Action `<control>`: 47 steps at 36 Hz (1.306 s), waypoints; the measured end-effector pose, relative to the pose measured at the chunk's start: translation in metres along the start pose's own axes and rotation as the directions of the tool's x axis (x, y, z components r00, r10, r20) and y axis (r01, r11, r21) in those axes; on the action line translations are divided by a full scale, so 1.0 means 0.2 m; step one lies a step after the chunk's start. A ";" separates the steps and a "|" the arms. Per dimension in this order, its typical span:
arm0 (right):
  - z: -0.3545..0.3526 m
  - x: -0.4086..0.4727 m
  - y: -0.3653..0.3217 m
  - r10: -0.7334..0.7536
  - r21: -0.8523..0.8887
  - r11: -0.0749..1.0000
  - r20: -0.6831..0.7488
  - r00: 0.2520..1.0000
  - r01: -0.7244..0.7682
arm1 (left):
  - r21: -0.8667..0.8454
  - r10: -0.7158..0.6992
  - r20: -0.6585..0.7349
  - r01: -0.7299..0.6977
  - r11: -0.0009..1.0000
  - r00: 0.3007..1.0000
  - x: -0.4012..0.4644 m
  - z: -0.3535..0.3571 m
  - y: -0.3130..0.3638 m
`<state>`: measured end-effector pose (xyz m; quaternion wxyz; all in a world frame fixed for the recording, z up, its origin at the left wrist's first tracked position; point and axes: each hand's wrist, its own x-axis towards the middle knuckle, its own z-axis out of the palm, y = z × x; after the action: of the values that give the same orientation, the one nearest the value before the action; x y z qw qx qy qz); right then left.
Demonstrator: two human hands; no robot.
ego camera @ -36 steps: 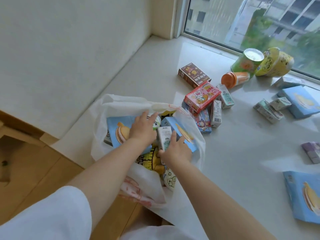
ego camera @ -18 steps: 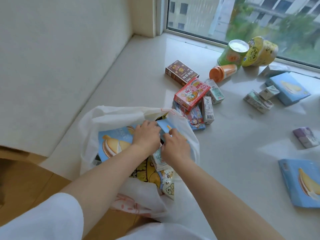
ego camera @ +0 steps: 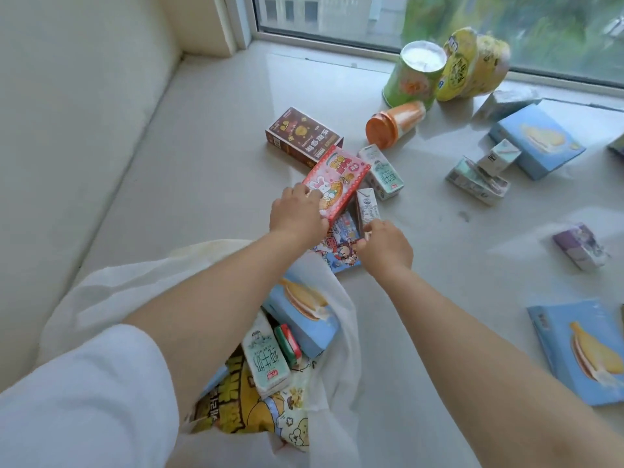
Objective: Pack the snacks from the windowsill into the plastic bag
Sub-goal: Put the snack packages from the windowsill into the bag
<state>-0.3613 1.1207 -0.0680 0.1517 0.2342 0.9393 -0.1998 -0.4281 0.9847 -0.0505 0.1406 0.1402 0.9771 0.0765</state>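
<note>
At frame centre, left hand (ego camera: 297,214) grips a pink box (ego camera: 337,180) (bunny print); right hand (ego camera: 385,246) pinches a small carton (ego camera: 368,206), above the plastic bag (ego camera: 111,292).

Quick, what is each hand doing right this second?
Left hand: fingers on the near end of the pink rabbit box; a closed grip cannot be told.
Right hand: pinching the small white carton.
</note>
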 end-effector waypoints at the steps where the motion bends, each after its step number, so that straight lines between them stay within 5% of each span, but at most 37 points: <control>1: 0.01 0.04 0.01 0.018 -0.006 1.000 -0.005 1.000 -0.018 | 0.009 -0.005 0.000 0.005 1.000 1.000 0.05 0.02 0.01; 13: 0.17 0.45 0.01 0.209 0.111 0.971 0.025 0.978 -0.210 | 0.041 -0.121 0.144 0.116 0.992 0.982 0.46 0.24 0.08; 19: 0.21 0.52 0.02 0.170 0.085 0.983 -0.059 0.984 -0.165 | 0.023 -0.171 0.111 0.169 0.985 0.979 0.48 0.32 0.07; 26: 0.20 0.46 0.03 0.194 0.098 0.976 0.002 0.981 -0.193 | 0.034 -0.202 0.198 0.199 0.979 0.959 0.51 0.27 0.08; 34: 0.05 0.28 0.07 0.202 0.262 0.945 0.011 0.979 -0.198 | -0.244 -0.196 0.160 0.231 0.942 0.968 0.34 0.14 0.03; 41: -0.17 -0.05 0.00 0.053 0.610 0.792 -0.088 0.995 0.012 | -0.617 -0.091 -0.075 0.025 0.786 0.993 -0.10 -0.08 -0.05; 47: -0.08 -0.35 -0.08 -0.096 0.883 0.430 0.253 0.963 -0.189 | -0.730 -0.115 -0.189 -0.061 0.680 0.975 -0.59 -0.15 -0.22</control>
<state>-0.3144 1.0882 -0.0228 0.1328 0.2760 0.6509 -0.6947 -0.3396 0.9052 0.0000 0.0776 0.0486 0.8761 0.4734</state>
